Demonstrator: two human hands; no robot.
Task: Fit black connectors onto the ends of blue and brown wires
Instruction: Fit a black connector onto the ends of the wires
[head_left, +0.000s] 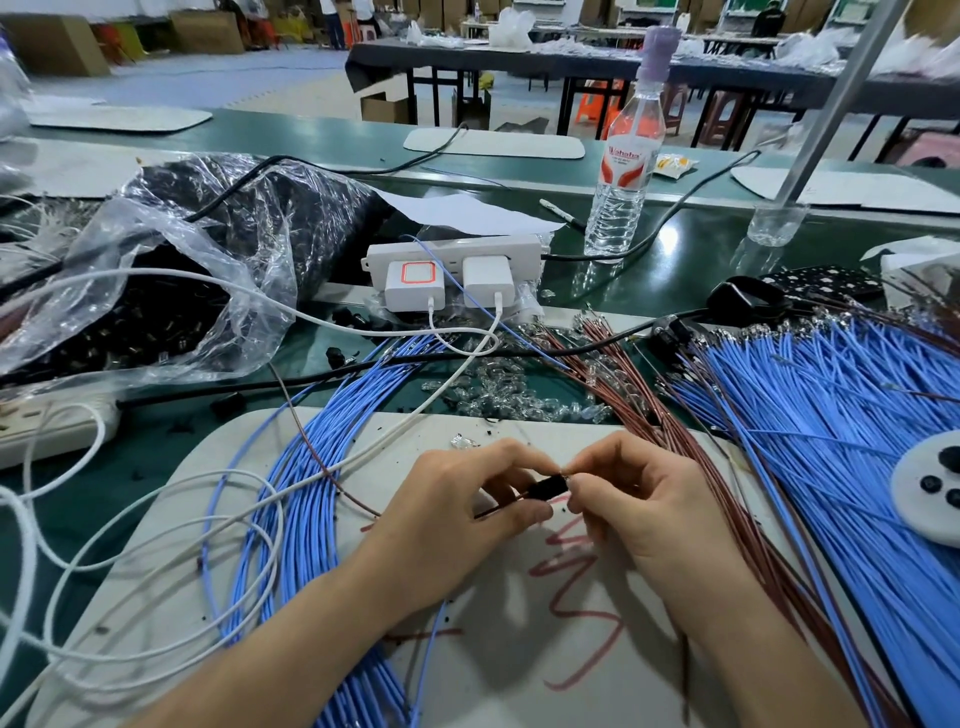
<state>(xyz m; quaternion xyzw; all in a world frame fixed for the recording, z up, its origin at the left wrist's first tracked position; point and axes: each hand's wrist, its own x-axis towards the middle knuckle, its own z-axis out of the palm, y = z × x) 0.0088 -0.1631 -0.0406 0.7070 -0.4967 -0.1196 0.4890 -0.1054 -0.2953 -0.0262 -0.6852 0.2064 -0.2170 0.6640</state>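
The black connector (548, 487) is held low-centre above the white mat (519, 675), its long axis running from 8 o'clock to 2 o'clock. The right hand (644, 504) pinches the 2 o'clock end. The left hand (457, 525) pinches the 8 o'clock end, where a thin brown wire (496, 508) enters. Both hands are equally near. On the tabletop, loose blue wires (311, 493) lie at 9 o'clock and a brown wire bundle (623, 374) at 1 o'clock.

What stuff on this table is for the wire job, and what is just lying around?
For the job:
black connector, pinched between the left hand and the right hand
blue wires
brown wires
plastic bag of black parts

Just lying about:
water bottle
power strip with two chargers
plastic cup
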